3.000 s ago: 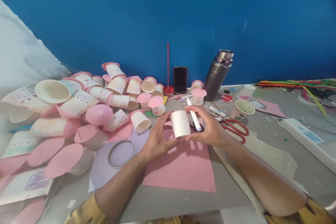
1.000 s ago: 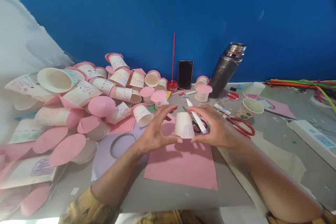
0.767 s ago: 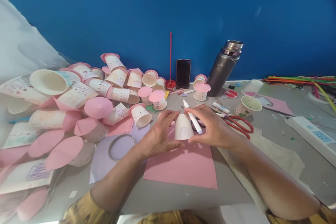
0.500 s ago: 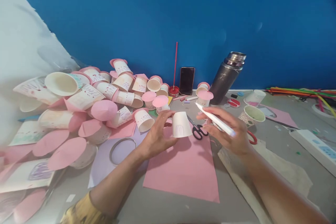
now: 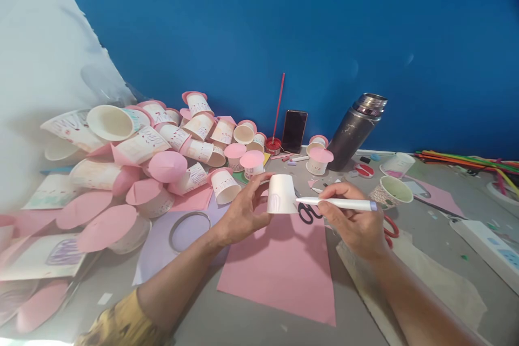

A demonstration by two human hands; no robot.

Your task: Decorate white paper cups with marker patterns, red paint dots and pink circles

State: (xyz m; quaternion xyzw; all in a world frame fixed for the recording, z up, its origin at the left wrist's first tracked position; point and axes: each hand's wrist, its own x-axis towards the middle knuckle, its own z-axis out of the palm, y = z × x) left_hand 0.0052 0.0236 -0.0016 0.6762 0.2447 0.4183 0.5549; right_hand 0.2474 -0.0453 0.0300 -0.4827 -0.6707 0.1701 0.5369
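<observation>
A white paper cup (image 5: 283, 193), upside down with a faint purple drawing low on its side, is gripped in my left hand (image 5: 248, 206) above the pink paper sheet (image 5: 279, 275). My right hand (image 5: 354, 219) is closed around a white marker (image 5: 340, 204) held level. The marker's tip points left and is at the cup's right side; whether it touches I cannot tell. Behind and below the tip lie scissors with black handles (image 5: 306, 214). Under my left forearm is a lilac sheet (image 5: 156, 251) with a grey ring (image 5: 172, 238) on it.
Decorated paper cups with pink paper pieces (image 5: 167, 166) are heaped on the left. At the back stand a phone (image 5: 294, 131) and a dark flask (image 5: 352, 135). To the right are a patterned cup (image 5: 381, 194), red-handled scissors (image 5: 391, 230), a cloth (image 5: 438, 275) and a power strip (image 5: 482, 243).
My right hand has turned the marker from a slant to nearly level and brought its tip down beside the cup. My left hand still holds the cup, and the view has shifted slightly.
</observation>
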